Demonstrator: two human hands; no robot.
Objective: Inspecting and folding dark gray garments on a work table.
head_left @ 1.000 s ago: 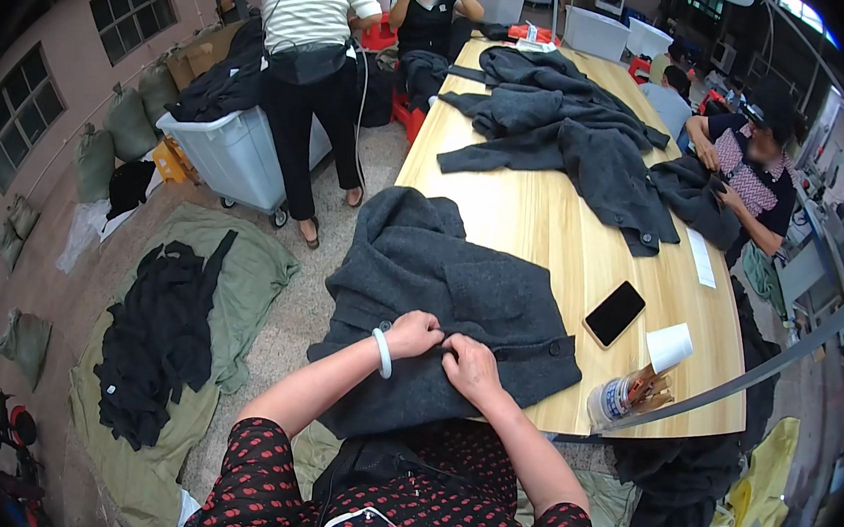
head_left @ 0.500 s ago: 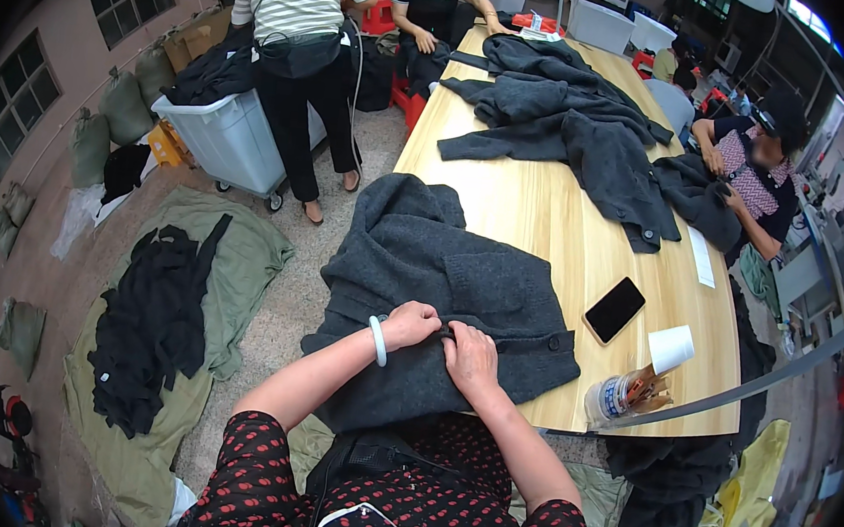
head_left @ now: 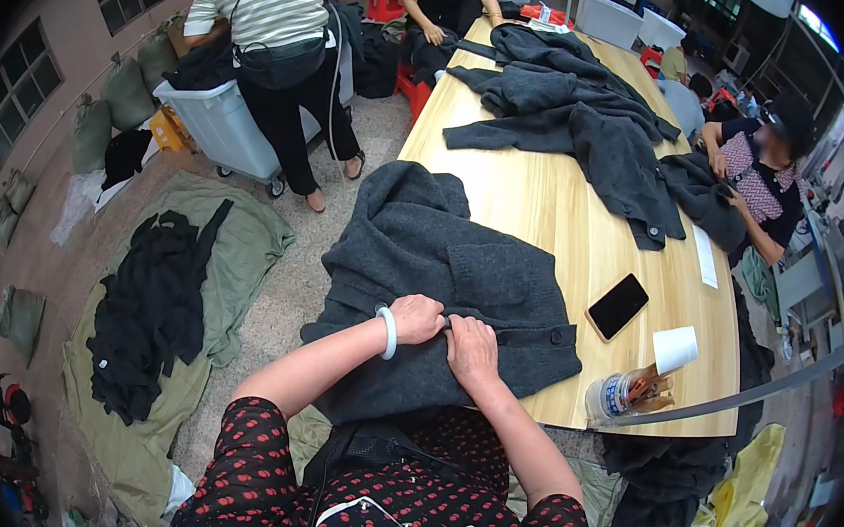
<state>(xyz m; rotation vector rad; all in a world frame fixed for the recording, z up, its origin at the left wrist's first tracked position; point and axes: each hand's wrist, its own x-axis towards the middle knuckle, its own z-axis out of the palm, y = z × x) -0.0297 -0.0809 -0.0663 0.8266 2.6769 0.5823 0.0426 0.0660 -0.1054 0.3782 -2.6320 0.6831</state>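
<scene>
A dark grey knit cardigan (head_left: 501, 280) lies at the near-left corner of the table, partly hanging over its edge toward my lap. My left hand (head_left: 415, 318), with a pale bangle on the wrist, is closed on the cardigan's front band. Right beside it, my right hand (head_left: 472, 351) pinches the same band between thumb and fingers. What sits between the fingertips is mostly hidden; a dark button (head_left: 555, 333) shows farther right along the band.
On the wooden table (head_left: 538, 203) are a phone (head_left: 617, 307), a white paper cup (head_left: 673, 349), a jar of tools (head_left: 621, 393) and more dark cardigans (head_left: 612, 160). Several people work around it. Dark garments (head_left: 152, 310) lie on a green cloth at left, near a wheeled bin (head_left: 223, 131).
My hands stay on the cardigan's band, the left shifting slightly and its fingers turning down. The person in the striped top leans left over the bin.
</scene>
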